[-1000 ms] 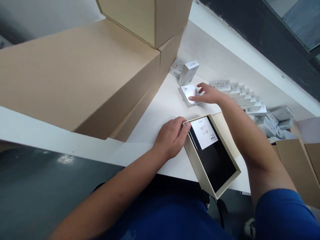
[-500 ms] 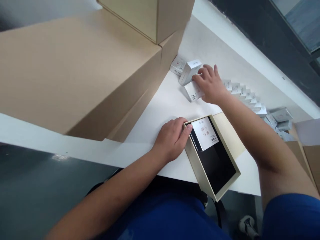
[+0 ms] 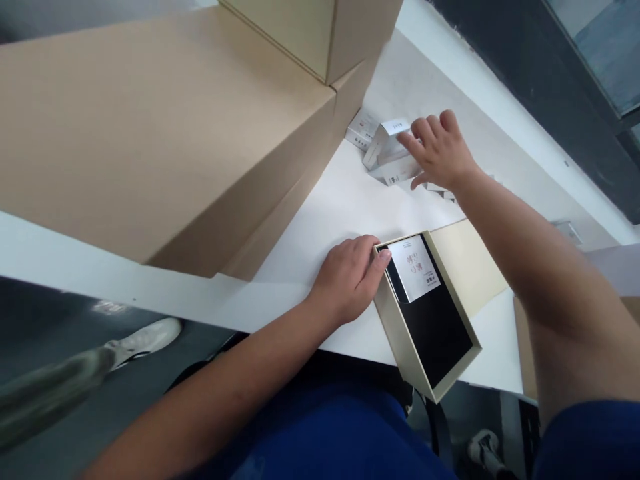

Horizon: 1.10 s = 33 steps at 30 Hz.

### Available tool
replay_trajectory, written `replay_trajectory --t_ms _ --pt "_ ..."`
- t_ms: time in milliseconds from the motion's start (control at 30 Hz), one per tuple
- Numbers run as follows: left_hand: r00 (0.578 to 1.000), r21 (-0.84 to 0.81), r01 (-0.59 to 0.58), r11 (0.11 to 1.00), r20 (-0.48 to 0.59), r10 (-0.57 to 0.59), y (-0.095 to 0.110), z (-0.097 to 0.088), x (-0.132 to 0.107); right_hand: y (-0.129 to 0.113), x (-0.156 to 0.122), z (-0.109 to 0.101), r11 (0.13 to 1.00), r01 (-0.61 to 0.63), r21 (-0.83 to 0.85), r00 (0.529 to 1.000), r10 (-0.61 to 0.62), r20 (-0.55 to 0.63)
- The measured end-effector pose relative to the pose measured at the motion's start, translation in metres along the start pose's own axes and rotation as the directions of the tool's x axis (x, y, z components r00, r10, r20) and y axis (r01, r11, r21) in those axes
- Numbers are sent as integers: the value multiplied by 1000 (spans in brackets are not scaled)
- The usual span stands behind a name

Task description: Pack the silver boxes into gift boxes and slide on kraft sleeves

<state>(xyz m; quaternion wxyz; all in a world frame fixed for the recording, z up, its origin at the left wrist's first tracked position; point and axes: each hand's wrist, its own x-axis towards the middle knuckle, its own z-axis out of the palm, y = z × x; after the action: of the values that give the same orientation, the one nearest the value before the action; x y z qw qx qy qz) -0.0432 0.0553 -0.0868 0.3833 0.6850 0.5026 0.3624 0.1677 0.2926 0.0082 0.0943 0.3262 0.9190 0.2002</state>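
My left hand (image 3: 347, 280) is closed on the near-left corner of an open cream box (image 3: 407, 343), its thumb over the rim. A small white printed carton (image 3: 414, 267) lies in the upper end of that box, over a black interior. My right hand (image 3: 440, 150) hovers over the back of the table with thumb and fingers apart. Just left of it, a white carton (image 3: 397, 172) leans beside a tilted carton (image 3: 384, 143). Another white carton (image 3: 361, 128) lies behind them, against the brown cardboard.
Large brown cartons (image 3: 165, 133) fill the left of the white table (image 3: 320, 220), topped by a cream box (image 3: 285, 27). A cream flap or lid (image 3: 470, 267) lies right of the open box. My right arm partly hides more white cartons. Someone's shoe (image 3: 145, 340) shows on the floor.
My right hand has risen and shifted right, its fingers spreading off the white carton, which now sits closer to the tilted one. A person's leg and shoe have appeared at lower left.
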Motion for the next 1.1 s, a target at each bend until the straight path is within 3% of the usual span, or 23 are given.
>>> replay_trajectory --t_ms 200,433,600,767,900,1000,1100 --pt "1000 -5 -8 1000 -3 8 0 0 -1 1 18 -3 989 -97 111 995 92 51" --pt "1000 18 -20 1000 -5 20 0 0 -1 -9 34 -23 961 -194 197 980 184 68" --pt "1000 4 -17 1000 2 17 -2 1 -2 -1 59 -19 955 -276 108 953 257 161" --pt "1000 4 -15 1000 10 15 -3 2 -2 -9 75 -15 960 -275 41 940 260 222" --pt "1000 -17 -5 1000 24 6 -3 0 -2 -8 73 -10 955 -249 159 945 204 257" --pt "999 -33 7 999 42 -5 -2 -3 -4 0 60 -12 959 -193 206 972 159 170" --pt "998 -65 50 997 27 -48 -2 -3 -4 0 37 -28 957 -167 237 985 149 90"
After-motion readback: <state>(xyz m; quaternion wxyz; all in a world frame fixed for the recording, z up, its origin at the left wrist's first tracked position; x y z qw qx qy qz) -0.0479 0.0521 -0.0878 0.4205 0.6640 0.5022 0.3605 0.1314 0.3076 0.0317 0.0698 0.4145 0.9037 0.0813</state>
